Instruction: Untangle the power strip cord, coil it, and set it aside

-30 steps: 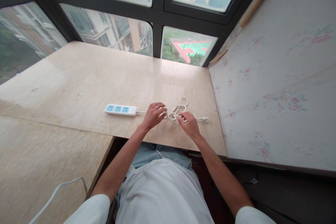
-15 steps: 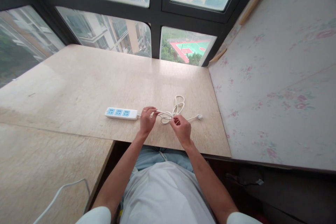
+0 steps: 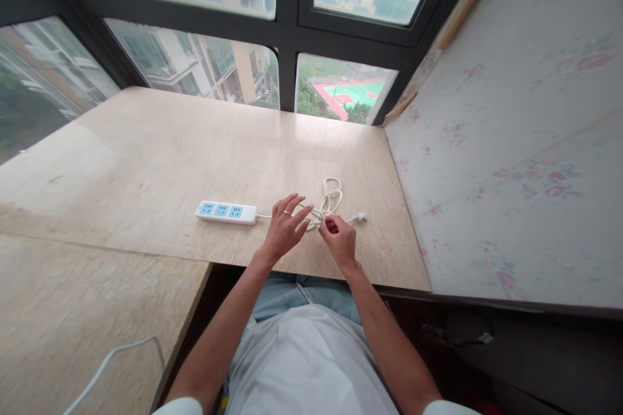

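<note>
A white power strip with blue socket faces lies on the counter, left of both hands. Its white cord runs under my left hand and forms a loose bundle of loops around and beyond my right hand. The cord's plug rests just right of the bundle. My left hand, a ring on one finger, hovers over the cord with its fingers apart. Thumb and fingers of my right hand pinch the cord where the loops come together; the exact grip is partly hidden.
The pale marble-patterned counter reaches to a dark-framed window. A flowered wall bounds the right side. Another white cable lies on the lower left surface. A dark gap opens below the counter's front edge.
My left hand has released the cord, spread its fingers and shifted right toward my right hand. The plug has slid slightly left. My right hand keeps its pinch.
</note>
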{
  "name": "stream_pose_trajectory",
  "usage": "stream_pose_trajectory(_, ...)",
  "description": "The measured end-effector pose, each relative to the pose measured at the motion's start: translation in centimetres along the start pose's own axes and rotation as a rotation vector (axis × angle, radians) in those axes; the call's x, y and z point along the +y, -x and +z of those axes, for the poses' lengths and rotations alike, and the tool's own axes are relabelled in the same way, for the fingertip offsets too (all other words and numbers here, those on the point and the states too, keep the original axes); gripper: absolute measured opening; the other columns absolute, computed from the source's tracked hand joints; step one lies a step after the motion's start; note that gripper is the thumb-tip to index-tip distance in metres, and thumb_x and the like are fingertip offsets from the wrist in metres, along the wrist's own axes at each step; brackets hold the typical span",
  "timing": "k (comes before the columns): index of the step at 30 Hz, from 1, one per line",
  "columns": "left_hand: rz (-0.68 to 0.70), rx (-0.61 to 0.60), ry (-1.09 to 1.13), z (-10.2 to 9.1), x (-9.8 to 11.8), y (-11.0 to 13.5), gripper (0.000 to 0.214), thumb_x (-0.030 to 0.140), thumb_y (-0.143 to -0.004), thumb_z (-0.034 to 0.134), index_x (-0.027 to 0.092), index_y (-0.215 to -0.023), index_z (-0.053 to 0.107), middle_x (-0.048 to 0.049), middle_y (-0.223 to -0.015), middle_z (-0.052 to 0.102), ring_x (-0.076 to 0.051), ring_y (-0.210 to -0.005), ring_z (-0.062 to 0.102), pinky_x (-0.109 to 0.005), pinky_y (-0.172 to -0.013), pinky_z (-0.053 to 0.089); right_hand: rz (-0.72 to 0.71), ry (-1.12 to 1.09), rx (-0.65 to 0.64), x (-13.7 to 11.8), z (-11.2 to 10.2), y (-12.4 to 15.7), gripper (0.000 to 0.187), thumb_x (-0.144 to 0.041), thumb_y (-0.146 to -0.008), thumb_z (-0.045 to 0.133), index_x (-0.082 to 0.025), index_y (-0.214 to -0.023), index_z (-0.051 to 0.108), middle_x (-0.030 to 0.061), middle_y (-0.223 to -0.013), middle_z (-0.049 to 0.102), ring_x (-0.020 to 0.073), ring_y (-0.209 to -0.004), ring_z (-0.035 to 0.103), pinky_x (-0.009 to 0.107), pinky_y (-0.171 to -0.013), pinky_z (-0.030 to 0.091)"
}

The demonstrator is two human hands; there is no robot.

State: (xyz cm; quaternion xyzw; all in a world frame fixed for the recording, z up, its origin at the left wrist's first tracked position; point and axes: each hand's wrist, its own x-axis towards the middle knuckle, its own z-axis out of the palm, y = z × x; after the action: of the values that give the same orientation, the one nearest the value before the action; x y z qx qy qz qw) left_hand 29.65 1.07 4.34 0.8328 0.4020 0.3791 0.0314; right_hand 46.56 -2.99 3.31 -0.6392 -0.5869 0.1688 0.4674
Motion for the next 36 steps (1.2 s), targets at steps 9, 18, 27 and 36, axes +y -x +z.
stream_pose_trajectory(9, 0.004, 0.047, 0.014, 0.4, -1.0, -0.4, 0.009, 0.025, -0.088, 0.06, 0.023, -0.089, 0.069, -0.0042, -0.087, 0.07, -0.02, -0.094, 0.061, -0.038, -0.087, 0.041, 0.005, -0.04, 0.012, 0.3, 0.1, 0.4, 0.015, -0.032, -0.08, 0.06, -0.018, -0.079, 0.066, 0.0003, -0.065, 0.066, 0.0126, -0.053, 0.059, 0.023, -0.055, 0.047)
stream_pose_trajectory(18, -0.793, 0.515, 0.348, -0.1, -3.1, 2.0, 0.021, 0.037, -0.082, 0.065, 0.018, -0.09, 0.069, -0.0055, -0.087, 0.071, -0.018, -0.08, 0.066, -0.032, -0.074, 0.053, 0.097, -0.134, 0.003, 0.7, 0.6, 1.2, 0.018, -0.036, -0.082, 0.06, -0.019, -0.082, 0.065, 0.001, -0.067, 0.065, 0.0139, -0.058, 0.062, 0.023, -0.055, 0.05)
stream_pose_trajectory(27, -0.307, 0.343, -0.007, -2.5, 0.3, 1.5, 0.04, 0.024, -0.086, 0.057, 0.019, -0.125, 0.056, -0.0148, -0.132, 0.055, -0.028, -0.13, 0.045, -0.048, -0.106, 0.036, 0.171, -0.215, -0.045, 0.9, 1.0, 1.5, 0.021, -0.039, -0.081, 0.06, -0.018, -0.082, 0.063, 0.0014, -0.069, 0.065, 0.0142, -0.059, 0.062, 0.024, -0.055, 0.052)
stream_pose_trajectory(36, 0.175, -0.171, -0.088, -0.5, 1.5, -1.7, 0.026, 0.021, -0.09, 0.054, 0.028, -0.113, 0.063, -0.0074, -0.121, 0.064, -0.026, -0.133, 0.041, -0.052, -0.111, 0.017, 0.188, -0.349, -0.118, 0.6, 0.3, 1.3, 0.024, -0.042, -0.082, 0.06, -0.018, -0.084, 0.063, -0.0002, -0.067, 0.062, 0.012, -0.051, 0.057, 0.023, -0.048, 0.048)
